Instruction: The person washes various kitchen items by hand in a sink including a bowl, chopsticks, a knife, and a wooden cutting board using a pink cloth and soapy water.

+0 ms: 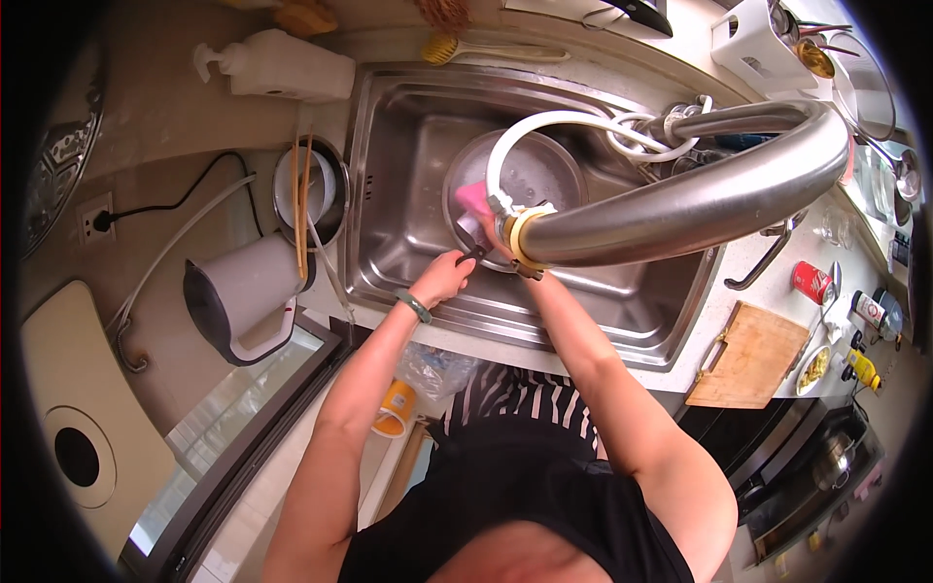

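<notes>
My left hand (443, 278) is closed on the dark handle (474, 255) of a utensil, whose far end is mostly hidden. Partly behind the faucet end, my right hand (497, 237) is at a pink sponge or cloth (474, 198); its fingers are largely covered. Both hands are over a round metal basin (576, 171) with sudsy water, which sits in the stainless steel sink (408, 175). A white hose (503, 157) loops above the basin.
The thick metal faucet (678, 211) arches over the sink's right half. A pot with chopsticks (295, 204) and an electric kettle (244, 299) stand left. A wooden cutting board (751, 357) and red can (811, 283) lie right. A scrub brush (503, 52) rests behind.
</notes>
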{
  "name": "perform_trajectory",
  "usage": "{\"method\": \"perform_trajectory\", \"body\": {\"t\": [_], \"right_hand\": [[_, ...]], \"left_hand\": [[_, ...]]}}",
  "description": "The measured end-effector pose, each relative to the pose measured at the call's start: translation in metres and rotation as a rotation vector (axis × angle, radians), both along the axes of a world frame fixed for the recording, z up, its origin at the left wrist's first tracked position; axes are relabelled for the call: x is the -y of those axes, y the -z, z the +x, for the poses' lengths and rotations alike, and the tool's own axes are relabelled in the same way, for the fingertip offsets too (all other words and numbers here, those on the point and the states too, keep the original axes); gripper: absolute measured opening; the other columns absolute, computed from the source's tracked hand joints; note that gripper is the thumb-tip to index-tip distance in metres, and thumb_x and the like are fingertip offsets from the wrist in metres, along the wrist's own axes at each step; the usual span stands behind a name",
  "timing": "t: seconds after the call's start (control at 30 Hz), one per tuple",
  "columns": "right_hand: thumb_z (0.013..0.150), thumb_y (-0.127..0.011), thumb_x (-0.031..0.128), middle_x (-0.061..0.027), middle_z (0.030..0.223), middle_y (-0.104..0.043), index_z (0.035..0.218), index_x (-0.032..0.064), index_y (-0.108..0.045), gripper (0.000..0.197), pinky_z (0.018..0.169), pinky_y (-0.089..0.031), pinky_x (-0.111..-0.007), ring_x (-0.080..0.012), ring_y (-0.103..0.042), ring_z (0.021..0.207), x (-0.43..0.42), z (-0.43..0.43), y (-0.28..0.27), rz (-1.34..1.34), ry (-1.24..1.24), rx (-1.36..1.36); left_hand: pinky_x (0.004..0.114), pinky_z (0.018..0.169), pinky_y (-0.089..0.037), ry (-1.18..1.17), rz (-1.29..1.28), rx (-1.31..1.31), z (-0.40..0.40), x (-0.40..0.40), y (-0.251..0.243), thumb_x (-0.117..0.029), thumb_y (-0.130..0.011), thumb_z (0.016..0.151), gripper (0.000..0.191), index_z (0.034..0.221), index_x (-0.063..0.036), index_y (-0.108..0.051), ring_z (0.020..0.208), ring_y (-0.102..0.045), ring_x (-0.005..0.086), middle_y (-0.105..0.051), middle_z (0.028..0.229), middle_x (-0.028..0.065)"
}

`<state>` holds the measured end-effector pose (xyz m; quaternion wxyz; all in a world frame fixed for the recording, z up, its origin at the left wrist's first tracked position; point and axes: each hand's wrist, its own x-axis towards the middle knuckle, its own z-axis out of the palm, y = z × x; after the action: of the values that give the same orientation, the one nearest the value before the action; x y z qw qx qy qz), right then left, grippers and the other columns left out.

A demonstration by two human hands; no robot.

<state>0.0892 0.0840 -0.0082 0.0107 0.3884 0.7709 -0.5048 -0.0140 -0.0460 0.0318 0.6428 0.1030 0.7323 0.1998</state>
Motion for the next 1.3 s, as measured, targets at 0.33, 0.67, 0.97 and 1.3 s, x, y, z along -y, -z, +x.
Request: {"method": "perform_trajectory", "body": {"t": [0.33, 0.67, 0.97, 1.3], "right_hand": [[0.084, -0.057, 0.017, -0.0250, 0.122, -0.049, 0.119, -0.0011, -0.050, 0.040, 0.098, -0.034, -0.042, -0.0353, -0.043, 0.117, 0.034, 0.014, 0.081, -0.156, 0.272, -0.104], [0.084, -0.063, 0.018, -0.0128, 0.095, -0.056, 0.100, -0.0006, -0.059, 0.025, 0.069, -0.046, -0.033, -0.0231, -0.055, 0.074, 0.020, 0.045, 0.072, -0.376, 0.264, -0.214], [0.082, -0.062, 0.008, -0.0141, 0.090, -0.056, 0.093, 0.0062, -0.067, 0.013, 0.071, -0.047, -0.036, -0.0297, -0.057, 0.081, 0.051, 0.045, 0.002, -0.274, 0.403, -0.235], [0.077, -0.063, 0.008, -0.0153, 0.089, -0.057, 0.092, 0.0030, -0.067, 0.015, 0.071, -0.047, -0.037, -0.0303, -0.058, 0.078, 0.034, 0.064, 0.052, -0.011, 0.457, -0.262]], "left_hand": [[0.025, 0.037, -0.029, 0.013, 0.013, -0.024, 0.000, -0.004, -0.002, -0.028, -0.052, 0.090, 0.027, 0.086, -0.0017, -0.053, 0.041, -0.039, 0.0072, -0.051, 0.060, 0.0006], [0.026, 0.057, -0.052, -0.584, -0.073, 0.293, -0.004, -0.006, -0.001, -0.058, -0.036, 0.092, 0.058, 0.100, -0.0030, -0.054, 0.066, -0.062, 0.0192, -0.060, 0.077, 0.0111], [0.039, 0.088, -0.047, -0.718, -0.056, 0.660, 0.002, -0.024, -0.006, -0.048, -0.053, 0.088, 0.040, 0.111, -0.0148, -0.059, 0.096, -0.059, 0.0162, -0.062, 0.102, 0.0000], [0.023, 0.060, -0.050, -0.612, -0.030, 0.446, 0.005, -0.013, 0.019, -0.030, -0.038, 0.099, 0.037, 0.108, 0.0034, -0.051, 0.069, -0.060, 0.0152, -0.064, 0.089, 0.0131]]}}
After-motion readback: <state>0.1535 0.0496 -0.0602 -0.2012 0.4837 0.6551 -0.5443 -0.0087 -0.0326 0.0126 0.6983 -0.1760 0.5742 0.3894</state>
